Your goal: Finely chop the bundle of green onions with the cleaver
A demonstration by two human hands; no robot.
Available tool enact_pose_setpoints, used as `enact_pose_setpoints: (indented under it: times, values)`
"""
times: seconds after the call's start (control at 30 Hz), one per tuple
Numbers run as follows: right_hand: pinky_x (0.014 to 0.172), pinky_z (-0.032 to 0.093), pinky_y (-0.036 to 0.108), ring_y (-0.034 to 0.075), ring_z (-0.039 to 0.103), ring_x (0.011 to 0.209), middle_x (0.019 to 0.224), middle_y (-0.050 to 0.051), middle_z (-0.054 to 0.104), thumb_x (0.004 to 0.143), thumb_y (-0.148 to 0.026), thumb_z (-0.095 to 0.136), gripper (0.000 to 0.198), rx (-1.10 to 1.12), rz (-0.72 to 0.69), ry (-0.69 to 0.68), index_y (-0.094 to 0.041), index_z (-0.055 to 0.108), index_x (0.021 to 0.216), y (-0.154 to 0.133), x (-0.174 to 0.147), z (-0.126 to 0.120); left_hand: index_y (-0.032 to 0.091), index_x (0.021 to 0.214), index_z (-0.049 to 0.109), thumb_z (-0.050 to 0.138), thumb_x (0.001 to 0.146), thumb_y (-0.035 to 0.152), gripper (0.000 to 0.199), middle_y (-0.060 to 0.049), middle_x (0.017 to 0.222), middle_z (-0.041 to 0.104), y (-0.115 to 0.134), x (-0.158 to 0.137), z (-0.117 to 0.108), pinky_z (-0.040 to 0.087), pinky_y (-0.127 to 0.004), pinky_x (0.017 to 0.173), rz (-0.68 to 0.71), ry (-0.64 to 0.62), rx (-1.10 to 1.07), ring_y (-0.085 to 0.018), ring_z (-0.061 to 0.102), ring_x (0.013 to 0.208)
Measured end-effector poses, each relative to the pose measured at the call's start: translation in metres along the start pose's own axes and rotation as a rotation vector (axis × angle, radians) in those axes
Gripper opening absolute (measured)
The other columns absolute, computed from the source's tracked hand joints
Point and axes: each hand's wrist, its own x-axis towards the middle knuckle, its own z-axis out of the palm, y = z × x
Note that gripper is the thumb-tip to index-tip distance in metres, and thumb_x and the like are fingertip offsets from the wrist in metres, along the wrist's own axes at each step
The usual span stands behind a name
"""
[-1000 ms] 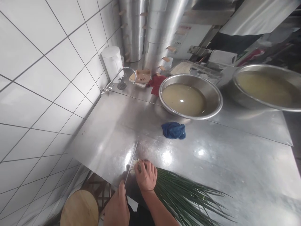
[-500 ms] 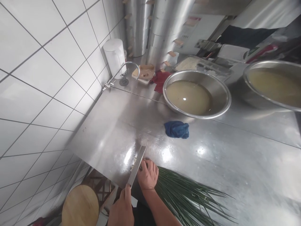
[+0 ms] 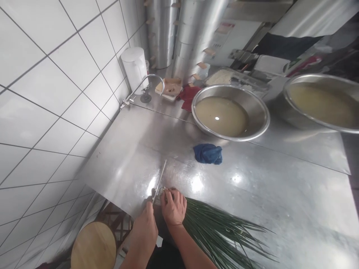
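Two hands at the steel counter's (image 3: 252,209) near edge: the left hand (image 3: 145,230) grips the cleaver (image 3: 159,181), blade at the pale root ends, while the right hand (image 3: 173,206) presses down, fingers curled, on the bunch of green chives (image 3: 221,233).

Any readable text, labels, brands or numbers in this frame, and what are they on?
None can be read.
White machine panel behind the bowls: a red label and dark lines, too blurred to read.
Red-and-green package at the back right: print too blurred to read.
Knife, bowls, cloths: no markings visible.
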Motion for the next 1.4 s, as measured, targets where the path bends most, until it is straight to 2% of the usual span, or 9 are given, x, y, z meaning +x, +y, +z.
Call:
enact_pose_setpoints:
  times: [0.2, 0.4, 0.6, 0.73, 0.87, 1.0, 1.13, 1.3, 1.4]
  values:
    - [0.096, 0.040, 0.039, 0.021, 0.058, 0.097, 0.099, 0.003, 0.067, 0.096, -0.027, 0.066, 0.008, 0.015, 0.000, 0.002, -0.026, 0.071, 0.102, 0.001, -0.002, -0.001, 0.014, 0.139, 0.046, 0.030, 0.091, -0.003, 0.054, -0.009, 0.113, 0.073, 0.014, -0.025, -0.026, 0.048, -0.031, 0.072, -0.038, -0.162, 0.072, -0.023, 0.074, 0.095]
    - [0.094, 0.041, 0.040, 0.022, 0.057, 0.100, 0.101, 0.003, 0.067, 0.095, -0.024, 0.066, 0.009, 0.018, 0.003, -0.017, -0.026, 0.070, 0.103, 0.005, -0.004, 0.003, 0.017, 0.143, 0.050, 0.037, 0.087, -0.006, 0.062, -0.012, 0.114, 0.074, 0.005, -0.052, -0.010, 0.048, -0.028, 0.071, -0.094, -0.168, 0.156, -0.020, 0.073, 0.089]
    - [0.097, 0.042, 0.041, 0.023, 0.058, 0.100, 0.101, 0.004, 0.067, 0.094, -0.025, 0.067, 0.011, 0.011, -0.027, -0.006, -0.026, 0.069, 0.105, 0.005, -0.004, 0.004, 0.013, 0.142, 0.046, 0.031, 0.093, -0.005, 0.054, -0.012, 0.117, 0.073, 0.002, -0.018, 0.008, 0.049, -0.028, 0.074, -0.045, -0.114, 0.117, -0.019, 0.073, 0.095]
    - [0.096, 0.043, 0.041, 0.022, 0.059, 0.098, 0.098, 0.003, 0.066, 0.097, -0.026, 0.065, 0.012, 0.013, -0.034, 0.032, -0.027, 0.069, 0.108, 0.004, -0.004, 0.003, 0.012, 0.134, 0.046, 0.026, 0.101, 0.005, 0.039, -0.010, 0.107, 0.074, 0.000, 0.002, 0.001, 0.046, -0.032, 0.071, -0.013, -0.067, 0.015, -0.022, 0.074, 0.092]
    - [0.096, 0.043, 0.041, 0.022, 0.059, 0.098, 0.097, 0.003, 0.067, 0.097, -0.026, 0.065, 0.010, 0.026, -0.028, 0.041, -0.027, 0.068, 0.106, 0.003, -0.003, 0.003, 0.015, 0.121, 0.049, 0.027, 0.100, 0.004, 0.033, -0.006, 0.097, 0.072, 0.005, -0.008, -0.022, 0.043, -0.033, 0.068, -0.011, -0.059, 0.004, -0.023, 0.073, 0.089]
    - [0.095, 0.043, 0.040, 0.022, 0.059, 0.097, 0.097, 0.003, 0.067, 0.097, -0.024, 0.063, 0.006, 0.046, -0.028, 0.041, -0.025, 0.067, 0.102, 0.002, -0.001, 0.000, 0.014, 0.135, 0.046, 0.028, 0.090, -0.005, 0.052, -0.010, 0.111, 0.073, 0.017, -0.023, -0.034, 0.044, -0.032, 0.071, -0.010, -0.163, 0.085, -0.024, 0.074, 0.095]
    - [0.093, 0.043, 0.040, 0.022, 0.058, 0.096, 0.096, 0.003, 0.066, 0.096, -0.022, 0.064, 0.002, 0.059, -0.023, 0.020, -0.024, 0.065, 0.096, 0.001, -0.001, -0.003, 0.012, 0.145, 0.044, 0.027, 0.088, -0.007, 0.063, -0.012, 0.117, 0.073, 0.016, -0.035, -0.027, 0.048, -0.033, 0.076, -0.032, -0.198, 0.115, -0.024, 0.074, 0.097]
    - [0.093, 0.043, 0.041, 0.023, 0.058, 0.097, 0.098, 0.003, 0.066, 0.095, -0.020, 0.065, 0.005, 0.053, -0.014, 0.012, -0.023, 0.065, 0.098, 0.003, -0.003, 0.000, 0.019, 0.144, 0.052, 0.036, 0.087, -0.007, 0.065, -0.010, 0.111, 0.075, 0.002, -0.056, -0.006, 0.048, -0.029, 0.074, -0.095, -0.172, 0.178, -0.022, 0.074, 0.092]
    - [0.094, 0.043, 0.041, 0.023, 0.058, 0.100, 0.100, 0.004, 0.066, 0.095, -0.020, 0.065, 0.008, 0.049, -0.020, 0.002, -0.023, 0.066, 0.102, 0.005, -0.004, 0.003, 0.018, 0.145, 0.052, 0.036, 0.089, -0.007, 0.064, -0.012, 0.119, 0.074, -0.001, -0.054, 0.006, 0.050, -0.028, 0.077, -0.098, -0.149, 0.194, -0.021, 0.074, 0.092]
